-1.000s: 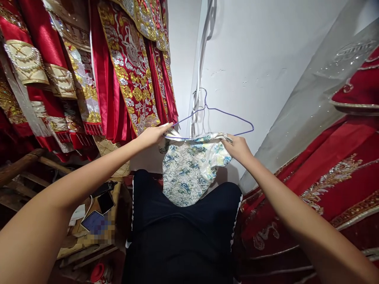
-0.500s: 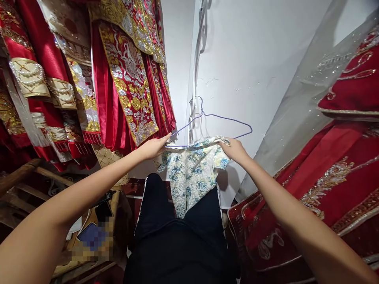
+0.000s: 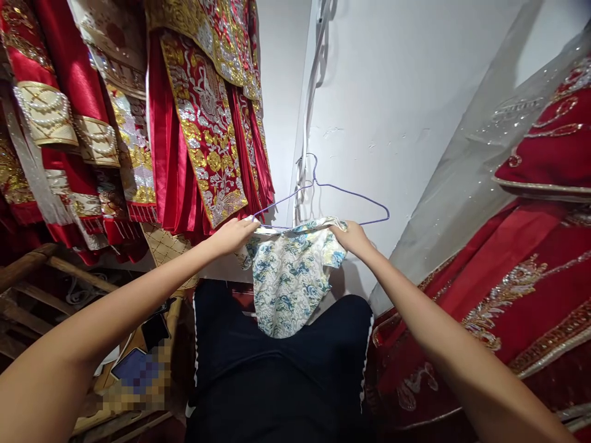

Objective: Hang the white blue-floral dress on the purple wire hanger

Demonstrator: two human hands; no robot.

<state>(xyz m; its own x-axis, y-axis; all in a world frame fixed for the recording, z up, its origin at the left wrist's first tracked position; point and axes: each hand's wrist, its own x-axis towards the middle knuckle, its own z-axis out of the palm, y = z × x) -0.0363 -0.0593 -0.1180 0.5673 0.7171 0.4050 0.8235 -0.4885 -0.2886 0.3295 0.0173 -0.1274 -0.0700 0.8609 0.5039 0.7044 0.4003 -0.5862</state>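
A purple wire hanger [image 3: 348, 189] is in front of me, its hook at the hanging white strap by the wall. A small short-sleeved floral shirt [image 3: 289, 277] in white, blue and green hangs at its lower bar. My left hand [image 3: 233, 235] is closed on the shirt's left shoulder, beside the hanger's left end. With fingers closed, my right hand [image 3: 353, 237] grips the shirt's other shoulder. The hanger's right end sticks out beyond that hand, outside the shirt. Fingertips of both hands are partly hidden by cloth.
Red and gold embroidered costumes [image 3: 207, 123] hang at the left. A red beaded gown [image 3: 517, 264] and sheer sparkly fabric [image 3: 466, 147] fill the right side. At lower left, a phone [image 3: 136, 369] lies on a wooden chair [image 3: 170, 320]. My dark-clothed knees [image 3: 351, 320] are below the shirt.
Both hands, the shirt and the hanger have shifted slightly left. The right hand sits a little lower on the view. My knees have spread apart beneath the shirt.
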